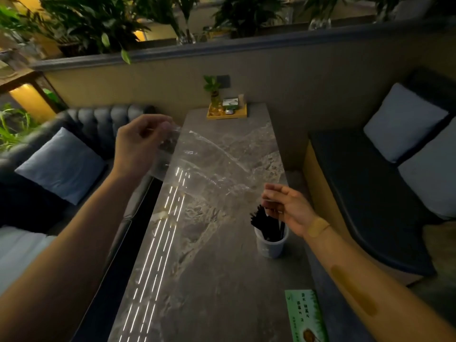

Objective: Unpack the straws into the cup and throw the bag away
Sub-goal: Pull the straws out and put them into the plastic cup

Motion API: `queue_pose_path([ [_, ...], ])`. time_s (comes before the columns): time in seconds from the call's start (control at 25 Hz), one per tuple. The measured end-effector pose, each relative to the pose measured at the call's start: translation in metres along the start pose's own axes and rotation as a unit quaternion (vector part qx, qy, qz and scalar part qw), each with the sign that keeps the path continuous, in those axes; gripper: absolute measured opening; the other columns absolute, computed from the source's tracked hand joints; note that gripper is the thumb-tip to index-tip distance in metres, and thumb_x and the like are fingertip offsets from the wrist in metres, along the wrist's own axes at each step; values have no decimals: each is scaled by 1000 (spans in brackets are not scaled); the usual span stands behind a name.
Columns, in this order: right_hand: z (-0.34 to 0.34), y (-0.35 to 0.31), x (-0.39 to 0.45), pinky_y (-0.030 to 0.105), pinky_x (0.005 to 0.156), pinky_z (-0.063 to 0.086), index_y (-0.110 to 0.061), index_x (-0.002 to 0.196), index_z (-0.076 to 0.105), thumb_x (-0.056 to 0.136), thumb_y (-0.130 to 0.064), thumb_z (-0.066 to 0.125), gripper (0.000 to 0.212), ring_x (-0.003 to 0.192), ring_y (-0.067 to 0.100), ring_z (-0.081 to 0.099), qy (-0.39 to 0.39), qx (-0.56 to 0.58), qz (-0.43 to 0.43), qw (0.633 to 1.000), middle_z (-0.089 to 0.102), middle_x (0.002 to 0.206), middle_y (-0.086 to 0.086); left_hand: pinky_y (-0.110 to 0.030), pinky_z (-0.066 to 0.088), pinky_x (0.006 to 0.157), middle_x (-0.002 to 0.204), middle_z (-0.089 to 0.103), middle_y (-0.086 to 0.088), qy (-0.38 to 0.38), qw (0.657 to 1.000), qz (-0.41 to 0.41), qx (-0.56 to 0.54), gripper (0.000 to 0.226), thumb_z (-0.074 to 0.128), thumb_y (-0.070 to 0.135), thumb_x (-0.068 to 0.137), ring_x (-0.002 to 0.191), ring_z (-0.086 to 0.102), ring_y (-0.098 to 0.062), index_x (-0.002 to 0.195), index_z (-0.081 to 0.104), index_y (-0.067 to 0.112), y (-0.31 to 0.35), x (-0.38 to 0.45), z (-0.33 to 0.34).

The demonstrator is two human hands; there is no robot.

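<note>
A clear plastic bag (209, 164) is stretched in the air above the counter (197, 280), its long axis running from the far left down toward the near right. The left hand (138, 146) is raised over the counter's left edge, its fingers (167, 125) pinched shut on the bag's upper left corner. The right hand (290, 208) sits lower, by the right edge, with its fingers (271, 191) closed lightly on the bag's lower right end, just above the cup; a plaster shows at the wrist. The bag looks empty and crumpled, the stone pattern showing through it. The black straws (265, 222) stand bunched in the pale cup (271, 243), their tops leaning toward the far left and fanning a little. The cup stands upright near the right edge, about midway along the counter's length. The counter is long and narrow, of grey marbled stone, with bright broken lines of reflected light running along its left side. At the far end a yellow tray (227, 113) holds a small plant in a jar and some small boxes. A green printed card (306, 317) lies at the near right edge. Dark upholstered sofas with pale cushions (61, 164) flank both long sides, and leafy plants (93, 23) line a ledge above the low wall behind, in dim warm light.
</note>
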State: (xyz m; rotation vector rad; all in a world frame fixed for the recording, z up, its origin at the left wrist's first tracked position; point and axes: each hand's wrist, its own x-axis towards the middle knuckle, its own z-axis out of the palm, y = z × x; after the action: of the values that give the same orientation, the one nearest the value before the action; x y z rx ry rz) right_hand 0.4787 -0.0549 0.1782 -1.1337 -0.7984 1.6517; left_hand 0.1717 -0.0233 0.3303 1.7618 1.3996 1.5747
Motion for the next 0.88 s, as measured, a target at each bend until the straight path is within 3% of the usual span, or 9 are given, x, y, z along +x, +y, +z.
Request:
queue_pose_path([
  [0.12, 28, 7, 13, 29, 70, 50, -20, 102, 66, 82, -11, 70, 23, 76, 13, 63, -4, -30, 2, 1000, 69, 84, -1, -10, 51, 66, 82, 73, 12, 35, 997, -63, -18, 12, 68, 19, 88, 71, 62, 3, 96, 74, 24, -42, -14, -32],
  [0.28, 69, 34, 36, 28, 73, 48, -24, 99, 68, 79, -17, 75, 23, 83, 13, 63, 15, -96, 2, 995, 68, 94, -3, -22, 49, 61, 75, 69, 4, 88, 971, -221, -32, 14, 66, 19, 90, 64, 57, -7, 100, 72, 11, -130, -53, -73],
  [0.44, 105, 80, 64, 21, 59, 48, -20, 82, 70, 80, -15, 75, 8, 69, 12, 60, 78, -176, 2, 981, 68, 77, -1, -18, 51, 51, 67, 69, 2, 112, 928, -355, -29, 6, 68, 16, 88, 59, 58, -9, 90, 73, 13, -209, -114, -98],
  [0.56, 115, 122, 83, 20, 50, 46, -18, 73, 69, 80, -13, 75, 10, 60, 14, 55, 110, -225, 25, 968, 64, 66, 4, -13, 49, 45, 63, 69, 3, 113, 893, -435, -15, 3, 73, 14, 84, 52, 60, -4, 81, 74, 15, -252, -157, -108],
  [0.64, 114, 150, 92, 25, 49, 44, -16, 69, 68, 80, -14, 75, 13, 56, 17, 52, 135, -258, 50, 956, 62, 62, 7, -14, 47, 41, 62, 68, -4, 91, 872, -482, -4, 3, 73, 12, 84, 46, 58, -4, 82, 73, 10, -276, -179, -112],
  [0.76, 109, 191, 99, 32, 54, 44, -16, 63, 66, 81, -12, 74, 20, 55, 19, 48, 170, -291, 91, 937, 59, 59, 8, -19, 48, 44, 66, 66, -12, 15, 856, -516, 33, 7, 70, 9, 87, 55, 60, -18, 87, 71, 2, -310, -205, -117],
  [0.88, 104, 223, 98, 35, 65, 47, -12, 67, 68, 83, -8, 70, 17, 63, 21, 51, 181, -307, 125, 926, 62, 63, 8, -28, 52, 54, 66, 69, -7, -28, 843, -532, 77, 7, 69, 10, 88, 61, 66, -22, 81, 70, 9, -333, -222, -123],
])
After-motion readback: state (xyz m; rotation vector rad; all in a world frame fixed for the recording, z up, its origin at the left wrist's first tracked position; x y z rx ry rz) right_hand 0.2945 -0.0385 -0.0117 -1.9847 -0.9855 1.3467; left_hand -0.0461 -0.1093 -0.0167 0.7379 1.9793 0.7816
